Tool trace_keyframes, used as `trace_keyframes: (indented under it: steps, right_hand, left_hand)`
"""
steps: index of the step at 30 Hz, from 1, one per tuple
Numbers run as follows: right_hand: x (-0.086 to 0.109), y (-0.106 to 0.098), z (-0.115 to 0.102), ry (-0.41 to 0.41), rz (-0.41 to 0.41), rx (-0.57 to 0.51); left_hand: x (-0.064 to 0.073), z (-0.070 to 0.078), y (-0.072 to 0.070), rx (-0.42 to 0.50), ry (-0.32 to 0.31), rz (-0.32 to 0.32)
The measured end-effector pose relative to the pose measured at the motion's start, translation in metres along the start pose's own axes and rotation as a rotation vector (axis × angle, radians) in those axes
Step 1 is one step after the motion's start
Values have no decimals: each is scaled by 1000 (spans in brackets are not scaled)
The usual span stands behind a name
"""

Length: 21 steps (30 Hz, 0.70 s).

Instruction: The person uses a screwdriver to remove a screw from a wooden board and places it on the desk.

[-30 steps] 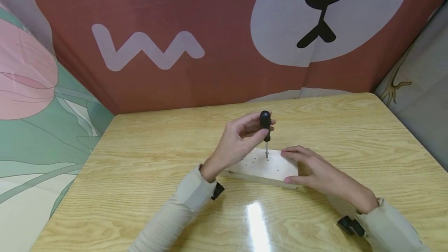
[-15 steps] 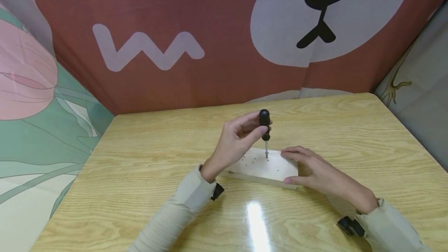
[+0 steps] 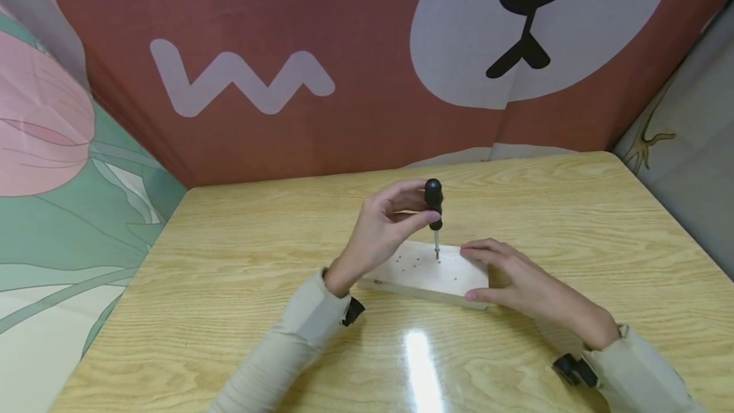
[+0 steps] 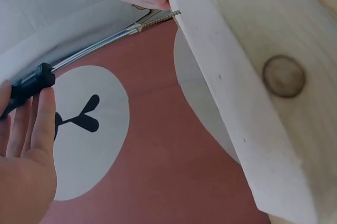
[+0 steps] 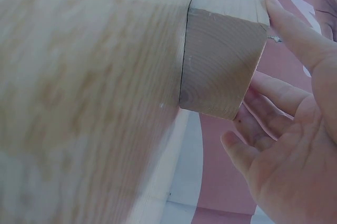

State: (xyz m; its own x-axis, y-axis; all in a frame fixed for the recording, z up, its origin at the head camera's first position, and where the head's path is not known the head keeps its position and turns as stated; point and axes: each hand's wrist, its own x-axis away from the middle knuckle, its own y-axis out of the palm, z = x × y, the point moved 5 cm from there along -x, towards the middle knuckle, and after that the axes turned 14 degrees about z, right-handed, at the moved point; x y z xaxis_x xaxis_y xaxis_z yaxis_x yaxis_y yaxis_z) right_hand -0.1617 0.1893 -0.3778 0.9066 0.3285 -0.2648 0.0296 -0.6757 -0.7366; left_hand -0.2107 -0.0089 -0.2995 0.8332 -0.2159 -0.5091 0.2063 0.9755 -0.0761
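My left hand (image 3: 375, 234) pinches the black handle of a screwdriver (image 3: 434, 195) between thumb and fingers. The shaft stands nearly upright, its tip on the head of a screw (image 4: 157, 20). That threaded screw stands partway out of the top of a pale wooden block (image 3: 427, 279), which lies flat on the table. Several small dark holes dot the same face. At the block's right end my right hand (image 3: 516, 280) grips it, thumb on the near side and fingers across the far edge. The block's end grain shows in the right wrist view, and a round knot marks its side in the left wrist view.
The wood-grain table (image 3: 246, 253) spreads around the block on all sides. Behind it hangs a red-brown cloth (image 3: 355, 132) with a printed bear face; a floral cloth (image 3: 46, 222) hangs at the left. Black cameras (image 3: 352, 312) sit at both wrists.
The left hand has shifted slightly left, its thumb and fingers sliding round the screwdriver handle. The handle's top leans a touch further left. Block and right hand have stayed put.
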Motion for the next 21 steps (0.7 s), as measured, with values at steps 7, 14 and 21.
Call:
trace_keyframes:
  steps: [7,14,21]
  right_hand:
    - [-1,1,1,6,9,-12]
    - [-1,1,0,-14,15,-4]
    - [-3,1,-1,-37,26,4]
  left_hand:
    - [1,-2,0,17,16,22]
    - [2,0,-1,43,6,-42]
    - [1,0,-2,30,25,-1]
